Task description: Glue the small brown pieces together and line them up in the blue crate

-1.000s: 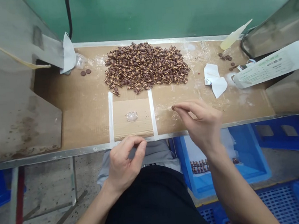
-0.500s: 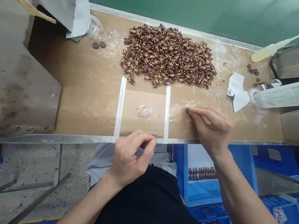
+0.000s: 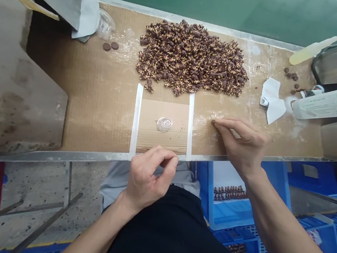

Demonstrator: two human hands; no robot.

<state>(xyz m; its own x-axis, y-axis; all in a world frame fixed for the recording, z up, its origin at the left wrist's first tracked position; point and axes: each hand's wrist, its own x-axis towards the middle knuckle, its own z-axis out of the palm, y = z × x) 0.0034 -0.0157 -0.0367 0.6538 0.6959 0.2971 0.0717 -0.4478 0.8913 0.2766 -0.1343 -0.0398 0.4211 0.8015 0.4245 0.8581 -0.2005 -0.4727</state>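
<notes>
My right hand [image 3: 242,141] rests on the cardboard-covered bench [image 3: 96,105], pinching a small brown piece [image 3: 213,122] at its fingertips. My left hand [image 3: 149,177] hovers at the bench's near edge with fingers curled and thumb meeting forefinger; I cannot make out anything in it. Between the hands lies a taped cardboard square [image 3: 163,136] with a small clear round disc [image 3: 164,124] on it. A big heap of small brown-and-tan pieces [image 3: 190,59] lies behind it.
Two brown discs [image 3: 110,46] and a clear cup [image 3: 105,27] sit at the back left. White paper [image 3: 272,99], a few brown bits [image 3: 291,76], a white box [image 3: 324,105] and a yellowish nozzle [image 3: 312,52] are at the right. Blue crates [image 3: 231,207] stand under the bench.
The view has swung left and tilted. My right hand has lowered the brown piece to the cardboard surface. My left hand keeps its curled pose at the bench edge.
</notes>
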